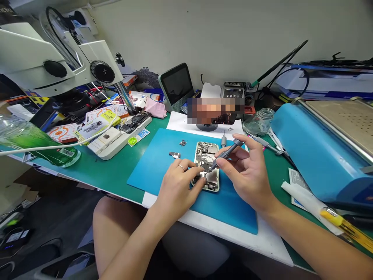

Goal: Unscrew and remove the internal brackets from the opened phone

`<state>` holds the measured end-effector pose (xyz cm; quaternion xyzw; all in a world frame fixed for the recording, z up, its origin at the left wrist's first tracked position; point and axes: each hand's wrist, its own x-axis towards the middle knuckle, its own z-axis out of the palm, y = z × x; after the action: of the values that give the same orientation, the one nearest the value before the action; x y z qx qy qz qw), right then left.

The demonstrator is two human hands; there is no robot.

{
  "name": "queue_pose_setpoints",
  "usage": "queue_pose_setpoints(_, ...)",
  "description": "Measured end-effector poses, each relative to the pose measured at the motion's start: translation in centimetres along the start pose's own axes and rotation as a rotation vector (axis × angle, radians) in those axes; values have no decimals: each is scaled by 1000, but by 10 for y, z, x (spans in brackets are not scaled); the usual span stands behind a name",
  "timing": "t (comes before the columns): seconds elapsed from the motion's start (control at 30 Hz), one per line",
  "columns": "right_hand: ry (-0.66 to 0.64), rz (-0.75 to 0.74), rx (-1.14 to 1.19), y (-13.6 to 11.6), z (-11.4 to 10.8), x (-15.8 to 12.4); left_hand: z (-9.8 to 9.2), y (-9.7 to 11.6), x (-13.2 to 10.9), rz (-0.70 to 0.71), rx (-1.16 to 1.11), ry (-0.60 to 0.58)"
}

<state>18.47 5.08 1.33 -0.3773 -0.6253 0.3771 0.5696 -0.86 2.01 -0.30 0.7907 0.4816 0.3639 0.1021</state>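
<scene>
An opened smartphone (214, 177) with its inner parts bare lies on a blue mat (159, 155). At its lower left side, my left hand (182, 179) has thumb and bent fingers closed on the phone, a ring on one finger. My right hand (247, 171) grips a grey screwdriver (225, 154), slanted, its tip down at the phone's lower half beside my left fingertips. The exact spot under the tip is hard to make out. Left of the phone lie a small metal bracket-like part (175, 154) and a small dark component (182, 142). A second grey screwdriver (223, 140) stands behind the phone.
A microscope (96, 66) overhangs the left side, above boxes and a green bottle (64, 153). To the right are a blue machine (314, 155), a glass jar (259, 120) and a yellow cutter (346, 227). A smart display (176, 85) stands at the back.
</scene>
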Motion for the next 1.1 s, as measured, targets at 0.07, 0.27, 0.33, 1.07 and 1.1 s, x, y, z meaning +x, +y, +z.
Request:
queue_pose_setpoints(0.07,-4,3,10,1,1,1,1,1,2,3,-8,1)
queue_pose_setpoints(0.27,-19,8,10,1,1,-1,3,1,3,8,-29,7)
queue_pose_setpoints(0.33,-20,10,8,2,1,-1,3,1,2,12,-36,4)
queue_pose_setpoints(1.07,-25,3,26,2,3,-2,4,2,0,-17,-15,52)
queue_pose_setpoints(1.1,-26,3,25,2,3,-2,4,2,0,-14,-13,55)
